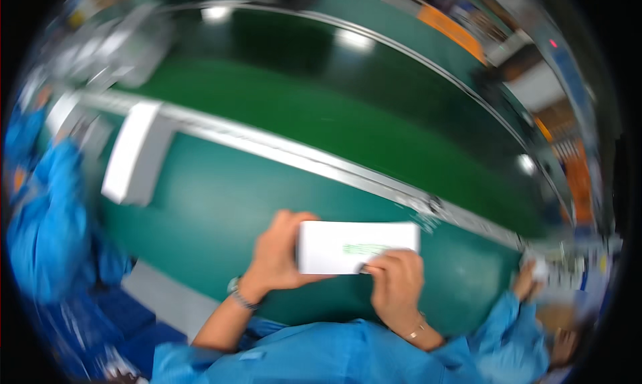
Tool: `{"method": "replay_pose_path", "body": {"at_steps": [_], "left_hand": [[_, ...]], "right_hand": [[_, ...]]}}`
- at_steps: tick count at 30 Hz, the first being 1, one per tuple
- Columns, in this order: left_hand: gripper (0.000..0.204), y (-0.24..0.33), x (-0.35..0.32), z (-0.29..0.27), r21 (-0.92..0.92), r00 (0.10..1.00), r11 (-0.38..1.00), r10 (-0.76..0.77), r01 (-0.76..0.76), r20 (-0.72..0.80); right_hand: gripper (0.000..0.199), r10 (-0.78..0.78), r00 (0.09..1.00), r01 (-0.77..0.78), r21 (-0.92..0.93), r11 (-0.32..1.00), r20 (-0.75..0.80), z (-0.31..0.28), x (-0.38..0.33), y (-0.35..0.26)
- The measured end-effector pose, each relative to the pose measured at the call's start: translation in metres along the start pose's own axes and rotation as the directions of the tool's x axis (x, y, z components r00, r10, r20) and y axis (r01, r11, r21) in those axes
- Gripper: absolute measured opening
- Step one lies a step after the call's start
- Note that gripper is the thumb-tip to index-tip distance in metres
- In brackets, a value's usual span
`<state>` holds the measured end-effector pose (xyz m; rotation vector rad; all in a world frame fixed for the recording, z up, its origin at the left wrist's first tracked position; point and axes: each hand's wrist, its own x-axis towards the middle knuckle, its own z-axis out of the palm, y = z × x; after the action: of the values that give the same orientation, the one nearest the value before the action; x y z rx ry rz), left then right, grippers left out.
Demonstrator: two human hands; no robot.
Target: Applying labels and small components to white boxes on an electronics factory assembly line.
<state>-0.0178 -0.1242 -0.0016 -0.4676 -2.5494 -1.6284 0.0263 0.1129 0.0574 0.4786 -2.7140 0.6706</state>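
Note:
A white rectangular box (322,249) with green print on its face is held up over the green worktable (207,190). My left hand (276,253) grips its left end, thumb along the top edge and fingers beneath. The fingers of my right hand (399,283) are curled and pressed together against the lower right part of the box's face. Something small and dark shows at those fingertips, too blurred to name.
A long white box (137,153) stands on the table to the left. A metal rail (287,156) divides the table from a green conveyor belt (321,110). Blue-sleeved co-workers (50,223) sit at left and right, and clear plastic bags (120,49) lie at the far left.

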Motion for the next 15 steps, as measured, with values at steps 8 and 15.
{"method": "replay_pose_path", "body": {"at_steps": [8,15], "left_hand": [[0.110,-0.021,0.006,0.033,-0.006,0.994,0.995,0.101,-0.101,0.028],[0.110,-0.045,0.033,0.050,0.095,0.948,0.973,0.225,-0.209,-0.227]], "right_hand": [[0.027,-0.184,0.975,0.176,-0.078,0.981,-0.120,-0.010,-0.007,0.019],[0.022,-0.422,0.902,0.431,0.117,0.895,-0.093,0.000,0.014,0.059]]}}
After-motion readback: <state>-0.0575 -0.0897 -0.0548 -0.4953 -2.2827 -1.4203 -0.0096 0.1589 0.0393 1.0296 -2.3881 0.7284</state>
